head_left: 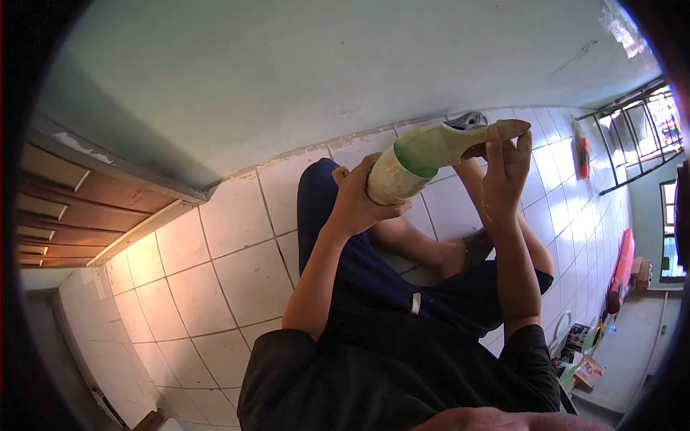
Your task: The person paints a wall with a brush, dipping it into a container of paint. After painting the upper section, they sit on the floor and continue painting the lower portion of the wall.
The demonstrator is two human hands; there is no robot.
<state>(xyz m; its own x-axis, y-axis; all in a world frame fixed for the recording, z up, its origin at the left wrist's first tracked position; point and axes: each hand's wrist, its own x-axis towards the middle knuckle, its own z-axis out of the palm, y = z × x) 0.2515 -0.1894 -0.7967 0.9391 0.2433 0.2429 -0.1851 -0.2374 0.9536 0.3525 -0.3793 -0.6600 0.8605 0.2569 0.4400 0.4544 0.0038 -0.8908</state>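
My left hand [353,195] is wrapped round a paint-smeared cup [392,181], which is tilted with its mouth toward the right. Green paint shows inside the cup. My right hand [507,169] grips a wide paintbrush [463,141] by the end of its handle. The brush is stained pale green, and its bristle end is at the cup's mouth. Whether the bristles touch the paint I cannot tell. Both hands are held above my crossed legs, over the tiled floor [233,223].
A pale green wall [302,79] rises right in front. To the left is a wooden door [86,194]. At the right stand a dark metal rack [632,136], a red object [619,269] and assorted items by the wall, including a cardboard box [642,271].
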